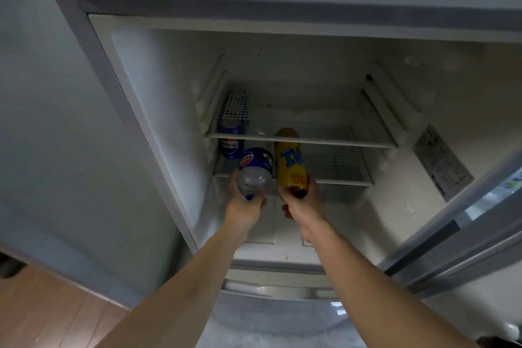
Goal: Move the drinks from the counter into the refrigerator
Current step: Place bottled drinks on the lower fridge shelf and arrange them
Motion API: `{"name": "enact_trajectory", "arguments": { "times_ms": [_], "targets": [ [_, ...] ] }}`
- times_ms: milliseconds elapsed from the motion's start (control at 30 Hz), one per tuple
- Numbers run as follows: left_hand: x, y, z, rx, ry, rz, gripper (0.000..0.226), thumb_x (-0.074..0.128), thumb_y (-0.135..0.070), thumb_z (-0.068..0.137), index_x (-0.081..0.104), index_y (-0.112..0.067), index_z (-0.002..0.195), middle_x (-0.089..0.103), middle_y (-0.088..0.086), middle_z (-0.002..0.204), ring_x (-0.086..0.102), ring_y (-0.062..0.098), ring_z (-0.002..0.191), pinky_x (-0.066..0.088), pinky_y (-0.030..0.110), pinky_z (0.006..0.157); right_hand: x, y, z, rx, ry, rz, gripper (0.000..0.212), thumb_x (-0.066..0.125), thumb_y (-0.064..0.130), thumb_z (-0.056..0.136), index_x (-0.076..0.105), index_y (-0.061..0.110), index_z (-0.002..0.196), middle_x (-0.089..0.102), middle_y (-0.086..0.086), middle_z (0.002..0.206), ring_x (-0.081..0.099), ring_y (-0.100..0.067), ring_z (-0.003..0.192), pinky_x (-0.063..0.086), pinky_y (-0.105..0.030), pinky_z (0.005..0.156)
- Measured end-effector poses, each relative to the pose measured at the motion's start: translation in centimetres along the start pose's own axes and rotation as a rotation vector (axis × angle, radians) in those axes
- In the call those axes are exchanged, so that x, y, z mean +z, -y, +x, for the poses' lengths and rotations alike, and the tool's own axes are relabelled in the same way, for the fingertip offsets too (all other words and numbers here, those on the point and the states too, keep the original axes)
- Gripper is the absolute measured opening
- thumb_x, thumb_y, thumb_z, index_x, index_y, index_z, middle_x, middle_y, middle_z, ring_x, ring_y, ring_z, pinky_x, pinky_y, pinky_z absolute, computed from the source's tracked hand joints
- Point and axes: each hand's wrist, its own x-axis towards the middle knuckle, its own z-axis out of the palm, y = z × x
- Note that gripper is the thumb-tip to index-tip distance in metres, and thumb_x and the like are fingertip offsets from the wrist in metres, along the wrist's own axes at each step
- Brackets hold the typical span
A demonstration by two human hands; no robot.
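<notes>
Both my arms reach into the open refrigerator (147,79). My left hand (244,210) grips the base of a blue-labelled Pepsi bottle (255,169), tilted with its top pointing inward over the lower shelf (339,179). My right hand (303,206) grips the bottom of a yellow-labelled bottle (291,164) of brown drink, also leaning into the fridge beside the Pepsi bottle. A second Pepsi bottle (232,135) stands at the back left of the lower shelf, partly hidden by the upper shelf (324,143).
The fridge door (466,234) hangs open on the right. A drawer front (276,288) sits below the compartment. A grey wall panel (56,135) flanks the left side, with wooden floor (42,313) at the lower left. A label sticker (440,164) marks the right inner wall.
</notes>
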Motion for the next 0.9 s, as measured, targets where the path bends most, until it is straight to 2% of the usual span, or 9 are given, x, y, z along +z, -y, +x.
{"name": "enact_trajectory", "arguments": {
  "times_ms": [33,100,200,300,367,433,567,767,900],
  "targets": [
    [-0.5,0.3,0.1,0.063,0.033,0.086,0.077,0.073,-0.012,0.086,0.03,-0.041,0.143,0.05,-0.021,0.122,0.063,-0.005,0.094,0.053,0.012,0.074,-0.2,-0.3,0.4,-0.032,0.025,-0.016,0.067,0.082,0.025,0.08,0.04,0.041,0.129,0.064,0.006,0.104,0.066,-0.015,0.085,0.056,-0.025,0.06],
    [-1.5,0.7,0.3,0.166,0.112,0.276,0.076,0.07,-0.007,0.087,0.032,-0.042,0.143,0.052,-0.015,0.132,0.056,0.004,0.117,0.05,0.011,0.087,-0.6,-1.1,0.8,-0.111,0.067,-0.107,0.083,0.085,0.021,0.075,0.035,0.042,0.136,0.058,0.019,0.108,0.062,-0.004,0.095,0.055,-0.023,0.071],
    [-2.7,0.8,0.6,0.305,0.197,0.698,0.083,0.065,-0.009,0.091,0.02,-0.039,0.154,0.036,0.0,0.155,0.054,0.02,0.125,0.051,0.024,0.091,-1.6,-2.1,1.2,-0.199,0.118,-0.321,0.092,0.082,0.024,0.079,0.024,0.044,0.146,0.05,0.029,0.109,0.055,0.005,0.099,0.045,-0.016,0.075],
    [-2.5,-0.3,1.5,0.373,0.174,0.998,0.081,0.062,-0.017,0.094,0.014,-0.037,0.156,0.013,0.0,0.164,0.05,0.027,0.131,0.048,0.026,0.087,-1.8,-1.5,2.7,-0.241,0.13,-0.455,0.094,0.081,0.025,0.08,0.021,0.039,0.151,0.052,0.008,0.129,0.057,-0.01,0.111,0.049,-0.025,0.085],
    [-1.8,-1.3,2.3,0.377,0.142,1.106,0.079,0.059,-0.021,0.096,0.011,-0.036,0.157,0.007,0.0,0.166,0.041,0.029,0.139,0.049,0.035,0.095,-1.3,-0.4,4.2,-0.267,0.067,-0.607,0.093,0.079,0.027,0.082,0.02,0.035,0.154,0.04,-0.008,0.139,0.054,-0.027,0.119,0.049,-0.033,0.088],
    [-1.1,-2.3,2.9,0.356,0.125,1.178,0.075,0.058,-0.023,0.097,0.014,-0.035,0.156,0.01,0.0,0.165,0.039,0.029,0.14,0.048,0.042,0.099,-0.7,0.7,5.6,-0.282,0.007,-0.755,0.089,0.074,0.029,0.086,0.018,0.033,0.155,0.032,-0.013,0.146,0.049,-0.035,0.125,0.051,-0.04,0.093],
    [-0.2,-2.7,3.5,0.412,0.083,1.212,0.054,0.061,-0.022,0.094,0.038,-0.036,0.141,0.027,0.0,0.158,0.054,0.029,0.123,0.052,0.039,0.084,0.0,1.4,7.5,-0.261,-0.022,-0.896,0.082,0.069,0.031,0.089,0.02,0.031,0.156,0.031,-0.01,0.153,0.044,-0.035,0.132,0.043,-0.046,0.106],
    [0.1,-2.6,4.6,0.344,0.133,1.25,0.076,0.064,-0.002,0.085,0.036,-0.041,0.144,0.018,0.005,0.16,0.056,0.029,0.119,0.056,0.04,0.083,1.2,1.1,8.7,-0.222,-0.038,-0.991,0.069,0.059,0.037,0.095,0.025,0.027,0.153,0.028,-0.006,0.158,0.037,-0.037,0.135,0.032,-0.044,0.107],
    [0.5,-1.4,3.7,0.352,0.118,1.252,0.08,0.061,-0.002,0.089,0.029,-0.046,0.148,0.011,0.006,0.163,0.054,0.031,0.12,0.055,0.043,0.088,0.1,0.3,7.4,-0.202,0.018,-1.045,0.071,0.054,0.041,0.097,0.019,0.025,0.157,0.021,-0.005,0.161,0.031,-0.036,0.139,0.03,-0.045,0.109]
  ]
}}
